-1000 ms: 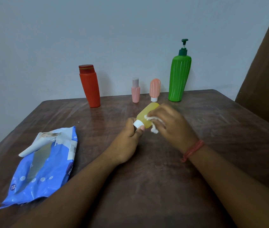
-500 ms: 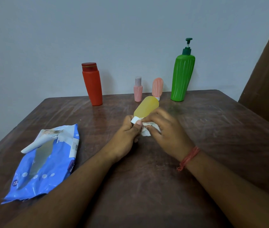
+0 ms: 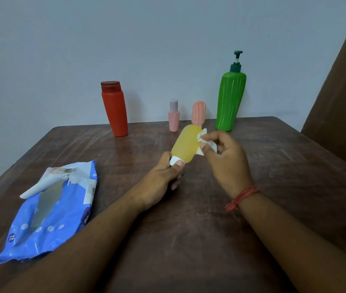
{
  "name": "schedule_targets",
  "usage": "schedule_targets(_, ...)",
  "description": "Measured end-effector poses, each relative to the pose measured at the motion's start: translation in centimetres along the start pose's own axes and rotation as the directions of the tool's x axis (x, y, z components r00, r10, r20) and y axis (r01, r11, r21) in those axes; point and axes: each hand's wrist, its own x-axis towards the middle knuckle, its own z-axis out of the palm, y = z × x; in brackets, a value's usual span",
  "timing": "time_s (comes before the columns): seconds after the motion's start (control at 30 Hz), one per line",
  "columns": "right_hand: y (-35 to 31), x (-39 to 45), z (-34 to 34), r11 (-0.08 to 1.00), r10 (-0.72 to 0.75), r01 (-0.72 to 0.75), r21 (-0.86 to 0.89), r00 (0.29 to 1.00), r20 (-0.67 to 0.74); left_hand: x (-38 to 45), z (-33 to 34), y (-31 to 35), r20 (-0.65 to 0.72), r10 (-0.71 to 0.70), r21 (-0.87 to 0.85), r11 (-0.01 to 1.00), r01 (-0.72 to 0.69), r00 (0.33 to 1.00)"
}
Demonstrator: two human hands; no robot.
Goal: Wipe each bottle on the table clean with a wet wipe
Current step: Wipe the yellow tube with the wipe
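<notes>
Yellow bottle is held tilted above the middle of the tabletop, its white cap pinched by the left hand. The right hand presses a crumpled wet wipe against its side. Four more bottles (red, two pink, green) line the far edge; the wipes pack lies near the left edge.

Left hand pinches the white cap of the yellow bottle, tilted toward 1 o'clock above the counter. Right hand holds a wet wipe against the bottle's 3 o'clock side. Wipes pack at 9 o'clock.
</notes>
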Motion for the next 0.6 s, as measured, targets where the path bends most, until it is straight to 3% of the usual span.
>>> schedule_targets(0.17, -0.2, -0.9, 0.9, 0.995, 0.031, -0.042, 0.089, 0.992, 0.120, 0.1, 0.1, 0.0, -0.061, 0.007, -0.080, 0.997, -0.012, 0.998)
schedule_targets(0.27, -0.2, -1.0, 0.8, 1.000, 0.020, -0.020, 0.005, 0.993, 0.120, 0.2, 0.1, -0.1, -0.081, -0.023, -0.050, 0.999, 0.019, 0.996)
schedule_targets(0.47, 0.1, -0.6, 0.5, 0.943, -0.209, 0.212, -0.256, 0.977, 0.041, 0.3, 0.2, -0.1, -0.072, -0.026, -0.074, 0.997, 0.020, 0.997)
schedule_targets(0.6, 0.0, -1.3, 1.1, 0.882, -0.360, 0.405, -0.242, 0.909, 0.209, 0.5, 0.1, -0.5, -0.140, -0.065, -0.228, 0.973, 0.032, 0.988)
